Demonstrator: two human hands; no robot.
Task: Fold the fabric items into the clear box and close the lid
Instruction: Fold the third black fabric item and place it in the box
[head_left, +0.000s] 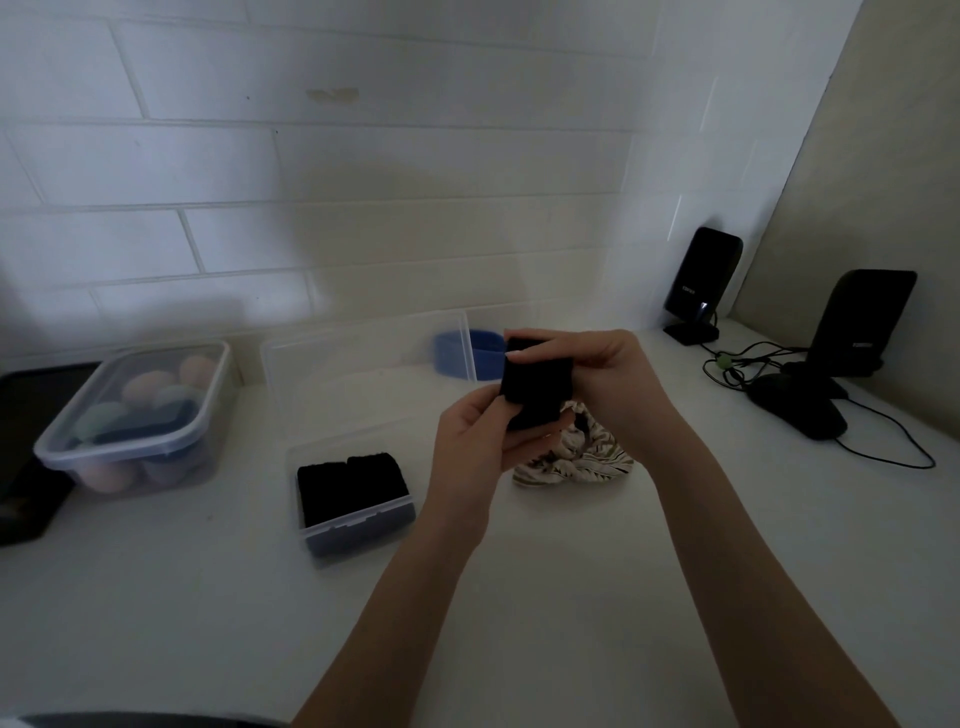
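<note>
Dim light, white counter against a tiled wall. Both hands were raised above the counter near centre frame, sharing one small black fabric piece, folded into a thick block.

Left hand sat at 7 o'clock of the piece, fingers curled, thumb and fingertips pinching its lower left edge. Right hand sat at 3 o'clock, fingers wrapped over the top and right side of the piece, thumb tip on its upper face. Both hands gripped firmly; neither held anything else.

Clear box stood on the counter at 8 o'clock of the hands, well apart from them, with its lid open and upright behind it. Two black folded pieces lay side by side inside.

A striped cream fabric item lay crumpled on the counter directly beneath the hands, at 5 o'clock of the held piece.

A blue round thing showed behind the lid at 11 o'clock of the hands. A lidded tub holding rounded pastel things stood far left. Two black speakers and a mouse with cables lay at far right.
</note>
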